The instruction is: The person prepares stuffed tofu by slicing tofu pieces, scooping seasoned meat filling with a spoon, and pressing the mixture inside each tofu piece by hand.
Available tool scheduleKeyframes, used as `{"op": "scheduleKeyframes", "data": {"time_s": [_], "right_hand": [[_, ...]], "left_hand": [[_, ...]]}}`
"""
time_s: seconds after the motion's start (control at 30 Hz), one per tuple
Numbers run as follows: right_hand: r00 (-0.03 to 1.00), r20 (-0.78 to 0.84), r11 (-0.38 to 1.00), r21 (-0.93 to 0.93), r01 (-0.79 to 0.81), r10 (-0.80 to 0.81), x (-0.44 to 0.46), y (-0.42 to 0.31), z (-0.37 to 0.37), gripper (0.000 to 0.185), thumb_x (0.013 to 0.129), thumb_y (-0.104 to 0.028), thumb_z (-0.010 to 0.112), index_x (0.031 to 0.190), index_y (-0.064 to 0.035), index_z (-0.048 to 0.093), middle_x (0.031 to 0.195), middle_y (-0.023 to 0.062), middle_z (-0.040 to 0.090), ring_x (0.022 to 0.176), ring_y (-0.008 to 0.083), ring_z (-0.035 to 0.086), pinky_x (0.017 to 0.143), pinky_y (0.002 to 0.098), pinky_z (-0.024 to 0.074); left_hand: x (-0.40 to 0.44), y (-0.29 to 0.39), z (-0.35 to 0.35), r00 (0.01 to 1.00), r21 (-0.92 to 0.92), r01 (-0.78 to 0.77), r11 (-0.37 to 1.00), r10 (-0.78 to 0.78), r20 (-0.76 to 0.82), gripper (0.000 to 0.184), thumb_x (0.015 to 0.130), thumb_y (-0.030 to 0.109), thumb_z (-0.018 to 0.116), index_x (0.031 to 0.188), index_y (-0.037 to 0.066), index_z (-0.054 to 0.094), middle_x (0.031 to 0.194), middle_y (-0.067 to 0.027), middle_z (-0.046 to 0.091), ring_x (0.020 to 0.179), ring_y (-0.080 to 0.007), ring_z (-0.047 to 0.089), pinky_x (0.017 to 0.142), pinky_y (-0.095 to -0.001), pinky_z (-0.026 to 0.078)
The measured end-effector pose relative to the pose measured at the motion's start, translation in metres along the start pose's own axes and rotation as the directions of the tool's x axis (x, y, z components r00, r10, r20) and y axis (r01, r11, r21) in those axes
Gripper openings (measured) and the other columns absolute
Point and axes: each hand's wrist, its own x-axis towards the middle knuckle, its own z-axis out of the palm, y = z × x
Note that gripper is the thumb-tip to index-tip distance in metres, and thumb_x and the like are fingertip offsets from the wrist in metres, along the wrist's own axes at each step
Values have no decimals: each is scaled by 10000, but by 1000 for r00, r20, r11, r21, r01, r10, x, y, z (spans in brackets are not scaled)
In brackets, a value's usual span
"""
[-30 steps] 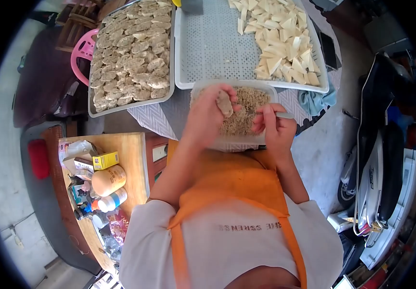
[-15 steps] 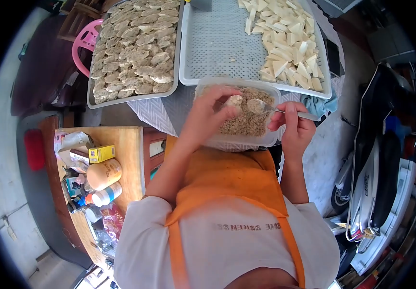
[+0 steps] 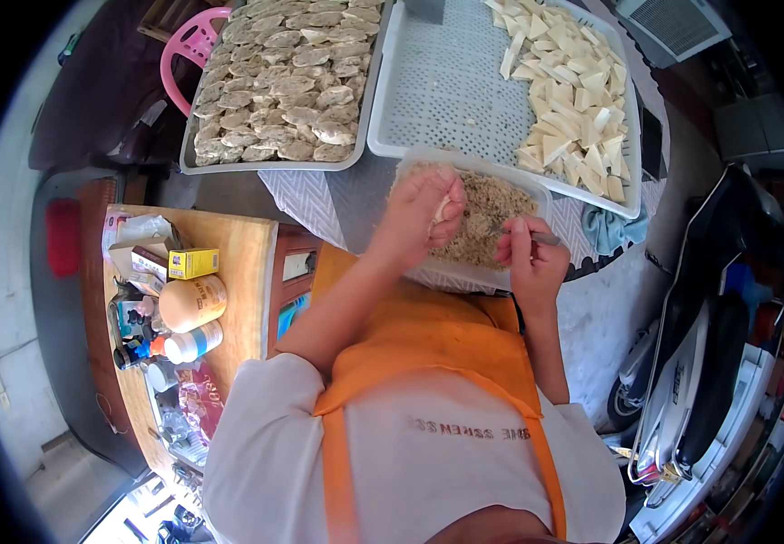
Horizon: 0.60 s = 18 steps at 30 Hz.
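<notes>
My left hand (image 3: 423,208) is closed around a pale piece (image 3: 443,208), mostly hidden by the fingers, over the left side of a clear plastic tub (image 3: 542,192). Inside the tub is a crumbly brown filling (image 3: 491,207). At the tub's right side my right hand (image 3: 535,254) grips a metal spoon (image 3: 546,238) by its handle; its bowl end is down at the filling and hard to make out. Beyond the tub, pale wedge-shaped pieces (image 3: 578,109) are heaped on the right of a white perforated tray (image 3: 437,91).
A metal tray (image 3: 274,167) at upper left holds rows of brownish stuffed pieces (image 3: 283,91), beside a pink chair back (image 3: 190,45). A teal cloth (image 3: 611,228) hangs at the table's right edge. Left, a wooden table (image 3: 247,272) carries bottles and boxes. A scooter (image 3: 691,363) stands right.
My left hand has closed further over the pale piece, which showed between the fingertips before. The spoon, earlier raised with filling in it, is now lower at the filling. The whole view has shifted.
</notes>
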Motion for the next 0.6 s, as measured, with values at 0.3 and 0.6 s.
{"op": "scheduleKeyframes", "data": {"time_s": [0.3,0.6], "right_hand": [[997,32,984,-162,80,-75,0,-3,3,212,933,-96,531,842,65,635,666,62,622,503,91,575,457,213,445],[994,13,979,-173,112,-111,-1,-1,4,149,911,-81,562,836,29,628,628,65,620,505,109,603,456,222,460]], "left_hand": [[4,-1,-2,995,-61,-1,998,8,103,346,990,330,422,733,99,444,625,29,403,437,-64,311,379,-192,214],[8,-1,4,989,-76,-124,989,129,67,377,981,365,419,1178,58,510,1128,-189,563,1022,-260,579,880,-325,499]]}}
